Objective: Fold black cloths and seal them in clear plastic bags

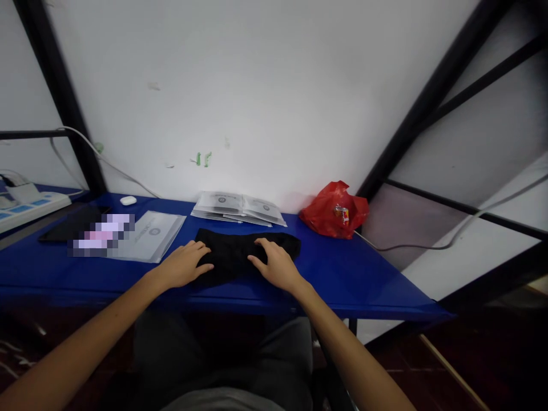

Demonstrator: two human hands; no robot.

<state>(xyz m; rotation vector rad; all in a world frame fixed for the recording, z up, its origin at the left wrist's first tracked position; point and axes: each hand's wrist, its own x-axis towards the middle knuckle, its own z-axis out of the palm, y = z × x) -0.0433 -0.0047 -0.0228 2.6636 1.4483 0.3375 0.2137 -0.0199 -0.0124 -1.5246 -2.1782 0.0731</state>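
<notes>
— What do you see from the head camera?

— A person sits at a blue table (342,274) pushed against a white wall. Both bare hands lie on a black cloth (233,254) spread flat near the front edge of the table, right in the middle.

— How are the hands set?

— The left hand (184,265) rests palm down on the left end of the cloth, fingers loosely spread and lying flat, gripping nothing. The right hand (276,262) rests palm down on the right part of it, fingers spread a little wider and pointing toward the wall, also flat and not pinching the cloth. A dark strip of cloth shows between the two hands.

— And around the cloth?

— Just behind it, against the wall, lies a small stack of clear packets (237,208) with printed cards inside. To the left of the cloth lies another flat clear packet (152,237), and beside that a patch that is blurred out. Further left sits a dark phone (64,228), and near the wall a small white earbud case (128,200). At the far left edge there is a white power strip (29,205).

— Anything on the right?

— A crumpled red plastic bag (331,214) sits at the back right of the table, well apart from the hands. A grey cable (428,246) runs off to the right behind it, past a black metal frame (428,97).
</notes>
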